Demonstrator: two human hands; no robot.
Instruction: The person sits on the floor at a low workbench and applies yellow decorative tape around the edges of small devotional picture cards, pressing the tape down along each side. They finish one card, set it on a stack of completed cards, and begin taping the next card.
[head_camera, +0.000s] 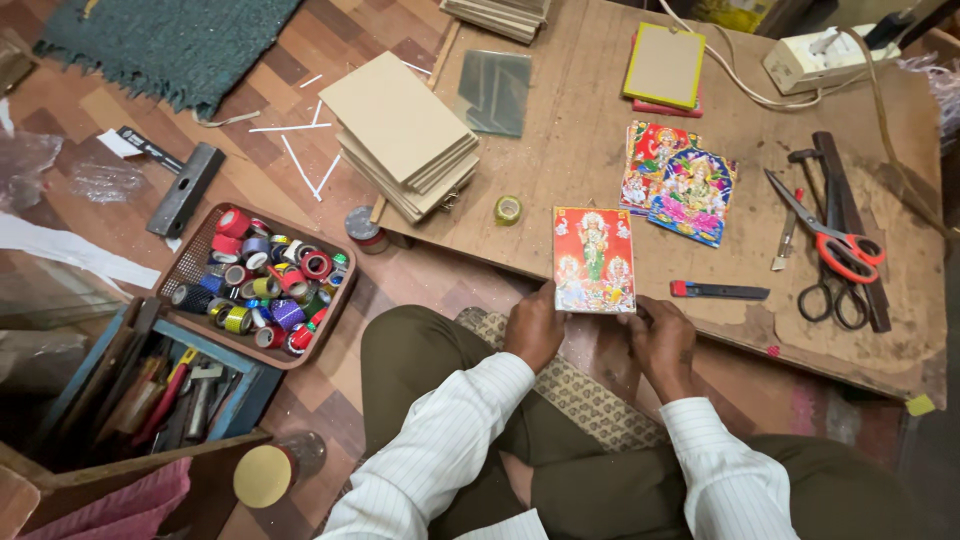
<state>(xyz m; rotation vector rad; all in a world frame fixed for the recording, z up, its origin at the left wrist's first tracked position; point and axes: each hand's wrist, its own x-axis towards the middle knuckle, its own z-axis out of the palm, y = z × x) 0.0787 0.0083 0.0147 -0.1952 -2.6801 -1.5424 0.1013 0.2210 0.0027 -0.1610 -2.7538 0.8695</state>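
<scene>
At the far left a blue wooden toolbox (150, 385) holds hand tools, and just beyond it a brown mesh basket (190, 262) is crowded with rolls of coloured tape (262, 290). A black hammer head (186, 188) lies on the patterned floor above the basket. Further right, a stack of plain tan boards (405, 135) rests on the edge of a low, worn wooden worktable (590, 150), with a small roll of green tape (508, 209) near it.

The left hand (533, 326) grips the lower left corner of a glossy red picture print (593, 259), a flat upright rectangle with bright figures on it; the fingers are curled round the edge. The print stands at the table's near edge, directly between and just above both hands. The right hand (662, 342) is closed loosely at the print's lower right corner, fingertips touching it. Both wrists come out of white striped sleeves.

Right of the print lies a small blue utility knife (720, 291). Two more colourful prints (678, 180) overlap further back. At the right are red-handled scissors (830, 245) beside black scissors (832, 295), all flat on the table.
</scene>
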